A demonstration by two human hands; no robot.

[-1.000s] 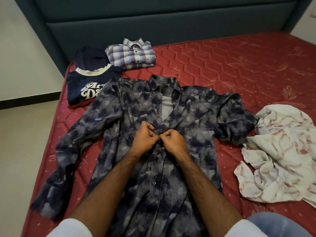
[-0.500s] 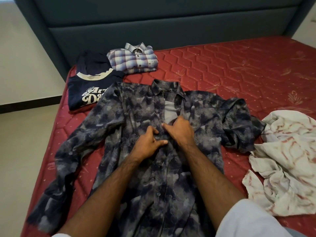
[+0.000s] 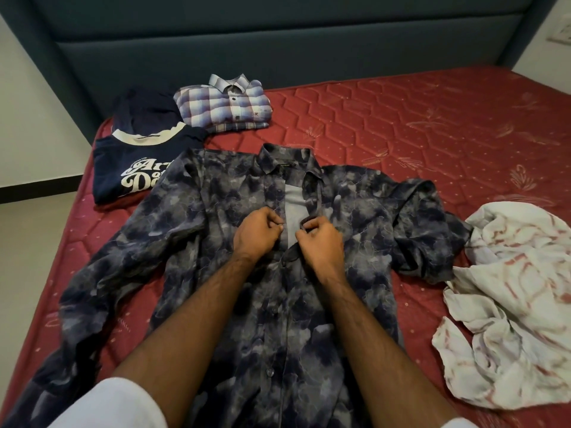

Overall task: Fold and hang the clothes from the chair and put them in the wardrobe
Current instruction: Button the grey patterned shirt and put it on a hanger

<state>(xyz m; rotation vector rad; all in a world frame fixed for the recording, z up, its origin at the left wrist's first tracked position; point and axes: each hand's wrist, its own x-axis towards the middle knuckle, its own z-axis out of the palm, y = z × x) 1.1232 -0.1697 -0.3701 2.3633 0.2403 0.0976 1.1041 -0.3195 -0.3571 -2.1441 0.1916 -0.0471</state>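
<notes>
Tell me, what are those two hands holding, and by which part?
Both hold the dark patterned shirt by its open front edges below the collar: left hand pinches the left edge, right hand the right.

Both hands have moved farther up the patterned shirt (image 3: 355, 217); left hand (image 3: 258, 234) and right hand (image 3: 321, 242) now pinch its open plackets apart.

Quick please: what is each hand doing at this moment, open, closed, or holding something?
Left hand: closed, pinching the left front edge of the patterned shirt.
Right hand: closed, pinching the shirt's right front edge near the collar opening.
</notes>
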